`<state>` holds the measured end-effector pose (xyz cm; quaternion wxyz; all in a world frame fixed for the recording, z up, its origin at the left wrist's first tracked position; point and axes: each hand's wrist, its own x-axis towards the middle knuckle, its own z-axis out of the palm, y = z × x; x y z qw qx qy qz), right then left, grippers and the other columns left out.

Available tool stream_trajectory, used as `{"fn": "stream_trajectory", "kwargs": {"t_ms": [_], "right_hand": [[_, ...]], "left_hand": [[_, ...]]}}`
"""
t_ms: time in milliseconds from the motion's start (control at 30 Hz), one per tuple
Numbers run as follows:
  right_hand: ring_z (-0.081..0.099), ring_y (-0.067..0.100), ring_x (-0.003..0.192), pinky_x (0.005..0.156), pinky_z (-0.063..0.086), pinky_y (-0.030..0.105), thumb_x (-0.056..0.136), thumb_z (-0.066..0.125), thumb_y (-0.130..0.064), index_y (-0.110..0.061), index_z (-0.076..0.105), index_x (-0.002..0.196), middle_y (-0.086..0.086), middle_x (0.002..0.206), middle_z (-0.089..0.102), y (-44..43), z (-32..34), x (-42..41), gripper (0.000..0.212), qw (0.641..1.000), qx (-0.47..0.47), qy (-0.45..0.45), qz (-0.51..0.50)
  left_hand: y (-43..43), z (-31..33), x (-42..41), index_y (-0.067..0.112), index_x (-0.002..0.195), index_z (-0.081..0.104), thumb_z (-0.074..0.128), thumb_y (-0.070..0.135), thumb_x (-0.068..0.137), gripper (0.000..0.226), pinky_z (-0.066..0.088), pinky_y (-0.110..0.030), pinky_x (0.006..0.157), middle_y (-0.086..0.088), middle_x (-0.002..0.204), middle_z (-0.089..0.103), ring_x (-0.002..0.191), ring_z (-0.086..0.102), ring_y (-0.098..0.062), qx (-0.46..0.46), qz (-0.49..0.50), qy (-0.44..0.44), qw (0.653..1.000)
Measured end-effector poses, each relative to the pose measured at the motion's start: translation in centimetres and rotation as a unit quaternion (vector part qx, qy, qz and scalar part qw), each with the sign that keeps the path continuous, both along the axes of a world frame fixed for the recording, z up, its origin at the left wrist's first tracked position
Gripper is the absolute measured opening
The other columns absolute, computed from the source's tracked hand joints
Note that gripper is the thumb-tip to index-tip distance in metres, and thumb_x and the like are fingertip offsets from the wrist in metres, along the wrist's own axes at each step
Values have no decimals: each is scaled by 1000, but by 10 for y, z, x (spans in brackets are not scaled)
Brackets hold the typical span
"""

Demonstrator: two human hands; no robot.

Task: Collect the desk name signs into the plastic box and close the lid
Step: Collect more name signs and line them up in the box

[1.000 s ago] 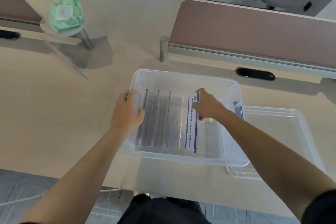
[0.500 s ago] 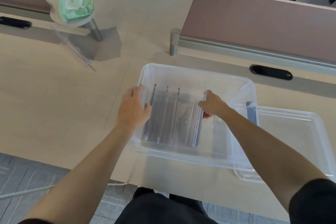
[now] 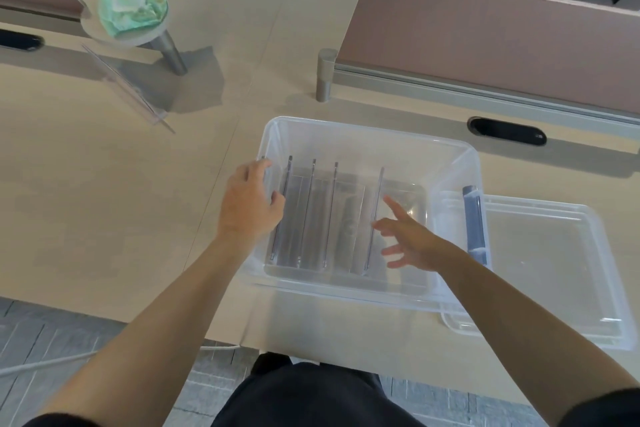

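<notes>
- left hand (image 3: pixel 249 206) grips the left wall of the plastic box (image 3: pixel 363 131); its thumb lies inside, its fingers curl over the rim
- right hand (image 3: pixel 414 241) hovers inside the box with fingers spread apart, holding nothing; its forefinger points toward the nearest sign
- four clear name signs (image 3: pixel 330 215) stand on edge in the box, side by side; three sit close together at the left, the fourth stands apart nearer the right hand
- a blue latch (image 3: pixel 473 222) sits on the box's right end
- the lid (image 3: pixel 554 270) lies flat on the counter (image 3: pixel 86 201) just right of the box, its near corner tucked under the box
- one more clear sign (image 3: pixel 128 87) stands on the counter, well apart to the far left, beside a round stand (image 3: pixel 171 52) carrying a green packet (image 3: pixel 133 0)
</notes>
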<state>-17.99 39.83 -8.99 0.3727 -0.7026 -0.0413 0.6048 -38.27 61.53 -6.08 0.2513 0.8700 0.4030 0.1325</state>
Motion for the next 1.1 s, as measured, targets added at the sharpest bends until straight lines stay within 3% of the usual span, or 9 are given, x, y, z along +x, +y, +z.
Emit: {"fn": "stream_trajectory", "kwargs": {"t_ms": [67,200,433,633,867,1100], "right_hand": [[40,50,134,106,38,65,95,62,-35,-56,19,148,7,158,30,5,-3,-4,70,1000,7,-6,8],[54,46,122,102,45,60,94,65,-34,-57,30,144,9,149,39,9,-10,-6,65,1000,13,16,-1],[52,48,124,104,45,58,91,68,-31,-53,31,146,4,136,46,15,-18,-7,70,999,34,36,-1],[55,48,121,102,48,57,92,67,-34,-55,28,146,7,142,43,18,-19,-10,69,999,36,34,16],[58,45,118,99,51,54,95,63,-32,-57,30,144,0,129,50,19,-20,-13,65,999,29,30,28],[58,47,118,99,51,53,95,63,-30,-54,30,145,3,134,49,20,-20,-13,65,998,35,29,31]], "left_hand": [[0,0,0,12,133,49,61,14,83,52,45,-40,96,-12,128,55,115,53,-33,0,-2,3,1000],[-1,0,-1,16,134,48,60,15,84,52,46,-40,95,-11,128,54,115,53,-31,-8,5,4,1000],[-1,-1,0,15,134,48,59,14,84,51,46,-39,95,-12,127,55,114,54,-31,-2,5,2,1000],[0,-1,0,15,133,49,60,14,84,51,46,-38,91,-11,124,55,111,55,-31,2,8,1,1000],[1,-4,0,16,134,49,59,14,84,51,45,-37,95,-10,129,55,115,53,-29,1,6,3,1000],[0,-1,0,17,135,47,59,15,85,51,44,-35,93,-9,130,53,114,53,-29,1,8,7,1000]]}}
